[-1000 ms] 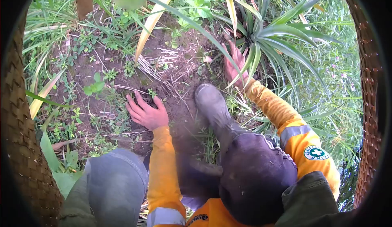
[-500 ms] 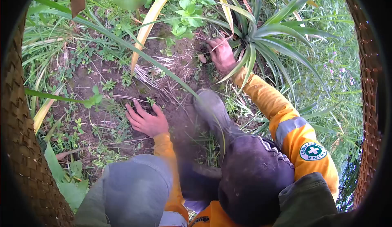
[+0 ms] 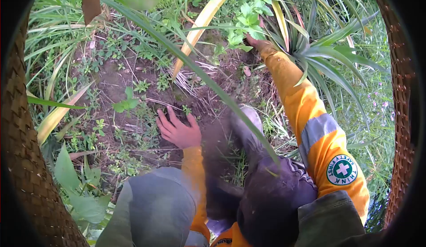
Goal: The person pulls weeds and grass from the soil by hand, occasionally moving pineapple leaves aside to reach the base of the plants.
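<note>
My left hand [image 3: 179, 129] rests with spread fingers on or just above the soil, next to a few small weeds [image 3: 186, 109]; it holds nothing. Further off, my right hand [image 3: 257, 43] reaches in at the base of a leafy green weed [image 3: 250, 18], left of a spiky, pineapple-like plant [image 3: 310, 49]. Leaves cover its fingers, so I cannot see whether it grips anything. Orange sleeves run up both arms.
Dry straw [image 3: 195, 85] lies on the bare soil between my hands. A long green leaf [image 3: 191, 63] crosses the view, beside a yellowed leaf [image 3: 202, 25]. My boot [image 3: 247, 125] and knees [image 3: 162, 207] are close below. Brown woven edges frame both sides.
My right hand has reached farther forward, from the open soil beside the spiky plant into the leafy weed. The view has shifted a little; my left hand stays spread on the ground.
</note>
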The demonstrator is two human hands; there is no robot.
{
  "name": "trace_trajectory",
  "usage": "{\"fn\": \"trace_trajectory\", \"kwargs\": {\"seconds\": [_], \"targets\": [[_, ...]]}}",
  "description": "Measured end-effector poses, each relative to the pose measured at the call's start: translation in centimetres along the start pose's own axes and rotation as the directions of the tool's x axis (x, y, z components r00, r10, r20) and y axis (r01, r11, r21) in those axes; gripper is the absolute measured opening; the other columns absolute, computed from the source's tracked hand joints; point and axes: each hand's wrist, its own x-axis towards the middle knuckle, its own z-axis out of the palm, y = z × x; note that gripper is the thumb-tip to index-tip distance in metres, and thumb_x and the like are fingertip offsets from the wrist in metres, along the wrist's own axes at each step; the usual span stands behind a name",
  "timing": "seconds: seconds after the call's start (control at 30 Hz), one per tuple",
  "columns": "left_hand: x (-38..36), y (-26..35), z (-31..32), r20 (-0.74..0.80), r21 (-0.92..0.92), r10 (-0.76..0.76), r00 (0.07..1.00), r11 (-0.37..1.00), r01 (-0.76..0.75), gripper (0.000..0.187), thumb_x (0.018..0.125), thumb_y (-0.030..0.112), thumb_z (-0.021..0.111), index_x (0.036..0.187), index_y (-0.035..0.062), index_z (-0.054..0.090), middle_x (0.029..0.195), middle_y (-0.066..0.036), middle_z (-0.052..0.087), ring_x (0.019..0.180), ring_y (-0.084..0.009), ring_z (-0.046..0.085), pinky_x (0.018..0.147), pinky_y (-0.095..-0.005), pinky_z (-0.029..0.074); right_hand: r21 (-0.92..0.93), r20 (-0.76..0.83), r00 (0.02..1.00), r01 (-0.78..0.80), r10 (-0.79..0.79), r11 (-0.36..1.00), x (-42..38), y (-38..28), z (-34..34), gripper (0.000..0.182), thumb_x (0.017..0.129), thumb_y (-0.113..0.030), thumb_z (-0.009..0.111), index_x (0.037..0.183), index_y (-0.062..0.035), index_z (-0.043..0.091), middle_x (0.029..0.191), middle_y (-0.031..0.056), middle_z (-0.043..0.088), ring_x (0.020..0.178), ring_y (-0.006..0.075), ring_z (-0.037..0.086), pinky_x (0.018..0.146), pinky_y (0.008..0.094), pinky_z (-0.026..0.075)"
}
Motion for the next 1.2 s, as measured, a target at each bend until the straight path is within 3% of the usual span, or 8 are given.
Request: {"fn": "trace_trajectory", "kwargs": {"seconds": [0.6, 0.93, 1.2], "targets": [[0.0, 0.1, -0.1, 0.013, -0.039, -0.035, 0.999, 0.999, 0.036, 0.07, 0.095, 0.044, 0.064, 0.155, 0.0122, 0.046, 0.163, -0.018, 0.039, 0.147, -0.0445, 0.037, 0.116, -0.0616, 0.032, 0.394, -0.013, 0.968, -0.224, 0.25, 0.891, 2.4, -1.4, 1.2, 0.067, 0.094, -0.046, 0.066, 0.13, 0.0106, 0.058, 0.121, 0.0306, 0.064, 0.111, 0.0416, 0.061, 0.099, 0.049, 0.049], [-0.2, 0.2, 0.0, -0.012, -0.045, -0.028, 1.0, 0.999, 0.027, 0.07, 0.093, 0.04, 0.067, 0.154, 0.0112, 0.048, 0.162, -0.017, 0.041, 0.144, -0.0448, 0.04, 0.115, -0.0599, 0.034, 0.76, 0.092, 0.922, -0.308, 0.375, 0.572, 5.0, 1.1, 1.8, 0.059, 0.093, -0.043, 0.068, 0.123, 0.0084, 0.065, 0.11, 0.0264, 0.071, 0.098, 0.0357, 0.069, 0.089, 0.0444, 0.055], [0.1, 0.1, 0.0, -0.036, -0.014, -0.003, 0.999, 1.0, 0.003, 0.067, 0.094, 0.043, 0.064, 0.152, 0.0122, 0.05, 0.161, -0.018, 0.043, 0.143, -0.0453, 0.042, 0.113, -0.0611, 0.036, 0.628, 0.11, 0.947, -0.301, 0.301, 0.717, 7.8, -1.6, 0.1, 0.058, 0.094, -0.043, 0.066, 0.119, 0.0095, 0.066, 0.109, 0.0294, 0.071, 0.101, 0.0392, 0.069, 0.092, 0.0463, 0.054]]}}
